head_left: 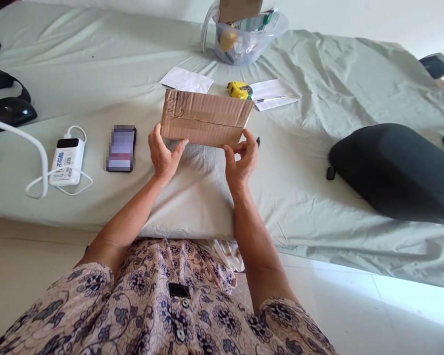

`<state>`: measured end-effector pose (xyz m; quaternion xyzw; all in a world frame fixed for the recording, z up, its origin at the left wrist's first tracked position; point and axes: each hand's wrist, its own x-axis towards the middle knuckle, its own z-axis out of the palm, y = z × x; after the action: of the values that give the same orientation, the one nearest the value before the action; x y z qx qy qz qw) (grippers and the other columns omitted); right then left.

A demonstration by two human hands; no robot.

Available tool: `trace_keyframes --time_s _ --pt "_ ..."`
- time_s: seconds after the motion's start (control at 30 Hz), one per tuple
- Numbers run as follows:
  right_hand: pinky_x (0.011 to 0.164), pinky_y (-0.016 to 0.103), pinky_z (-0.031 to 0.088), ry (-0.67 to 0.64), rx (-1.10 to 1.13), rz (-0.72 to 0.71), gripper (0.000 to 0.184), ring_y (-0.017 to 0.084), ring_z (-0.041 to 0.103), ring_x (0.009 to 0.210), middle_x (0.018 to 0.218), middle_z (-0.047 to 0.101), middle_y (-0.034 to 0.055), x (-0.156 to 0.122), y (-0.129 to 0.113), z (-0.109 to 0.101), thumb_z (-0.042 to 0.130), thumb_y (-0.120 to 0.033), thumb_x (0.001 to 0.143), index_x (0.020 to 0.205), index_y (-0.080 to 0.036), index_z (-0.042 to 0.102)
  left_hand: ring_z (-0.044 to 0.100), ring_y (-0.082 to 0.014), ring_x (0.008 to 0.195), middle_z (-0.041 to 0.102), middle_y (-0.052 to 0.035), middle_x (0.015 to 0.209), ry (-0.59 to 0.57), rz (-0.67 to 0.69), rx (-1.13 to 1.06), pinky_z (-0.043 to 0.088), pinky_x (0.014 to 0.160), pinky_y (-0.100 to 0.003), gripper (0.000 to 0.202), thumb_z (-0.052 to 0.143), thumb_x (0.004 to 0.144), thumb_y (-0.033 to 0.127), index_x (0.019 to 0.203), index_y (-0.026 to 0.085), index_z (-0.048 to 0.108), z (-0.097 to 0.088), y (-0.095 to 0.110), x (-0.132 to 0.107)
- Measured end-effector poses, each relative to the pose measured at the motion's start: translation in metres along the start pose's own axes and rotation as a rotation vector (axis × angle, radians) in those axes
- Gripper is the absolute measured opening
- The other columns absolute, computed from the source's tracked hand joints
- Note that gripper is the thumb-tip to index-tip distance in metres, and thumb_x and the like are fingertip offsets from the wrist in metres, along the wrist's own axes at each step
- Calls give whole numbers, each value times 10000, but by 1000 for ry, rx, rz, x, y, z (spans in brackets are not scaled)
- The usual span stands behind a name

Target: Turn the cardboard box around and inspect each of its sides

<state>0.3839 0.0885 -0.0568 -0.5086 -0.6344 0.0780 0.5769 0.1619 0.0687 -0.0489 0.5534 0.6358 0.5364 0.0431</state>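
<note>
A piece of brown cardboard [203, 118], creased across its middle and scribbled on at its top left corner, is held tilted up over the cloth. My left hand [165, 155] grips its lower left corner, thumb on the near face. At the lower right corner my right hand [242, 160] pinches it between thumb and fingers. A small black tip [258, 142] shows beside the right fingers; what it belongs to is hidden. Just behind the cardboard lie a yellow tape measure [240, 90] and a white paper [274, 93] with a pen [271, 99] on it.
Another white paper [187, 80] lies behind the cardboard. A plastic basket [240, 49] of odds and ends stands at the back. Left are a phone [121, 148], a white power bank [67, 160] with cables and black headgear [9, 108]. A black case [395, 172] sits right.
</note>
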Motion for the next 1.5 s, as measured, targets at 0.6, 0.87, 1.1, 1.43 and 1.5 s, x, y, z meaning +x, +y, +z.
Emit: trace_keyframes --time_s 0.6,0.87,1.1,1.43,1.5 --pt "714 360 588 42 -66 35 631 192 668 825 870 553 56 17 7 -17 188 -617 1032 1331 -229 587 656 -184 1053 666 -91 1095 46 -31 -45 535 945 -338 650 259 973 744 1089 205 602 -11 6 9" --pt "707 305 541 -135 135 198 313 137 597 727 838 568 7 21 28 -10 533 -456 931 1132 -219 573 665 -206 1070 699 -95 1094 -76 -142 -9 526 1022 -384 235 444 1007 389 1027 194 573 0 -18 10" --pt "870 419 535 -371 -209 403 117 183 638 767 909 712 45 11 18 -13 621 -197 774 887 -212 594 674 -223 1045 697 -80 1015 -136 -189 63 538 1029 -417 66 534 935 228 969 202 584 -1 -21 12" --pt "824 407 541 -396 -253 309 165 168 593 724 876 683 29 5 15 -8 647 -287 775 871 -234 524 537 -344 1339 601 -180 1285 -179 -169 157 403 1197 -569 505 754 793 223 1227 160 505 6 -15 4" --pt "828 430 548 -385 -266 307 316 189 597 774 888 646 34 1 8 -4 735 -372 744 902 -235 498 472 -372 1415 533 -227 1414 -155 -152 168 356 1228 -580 745 805 755 249 1384 138 422 6 -7 1"
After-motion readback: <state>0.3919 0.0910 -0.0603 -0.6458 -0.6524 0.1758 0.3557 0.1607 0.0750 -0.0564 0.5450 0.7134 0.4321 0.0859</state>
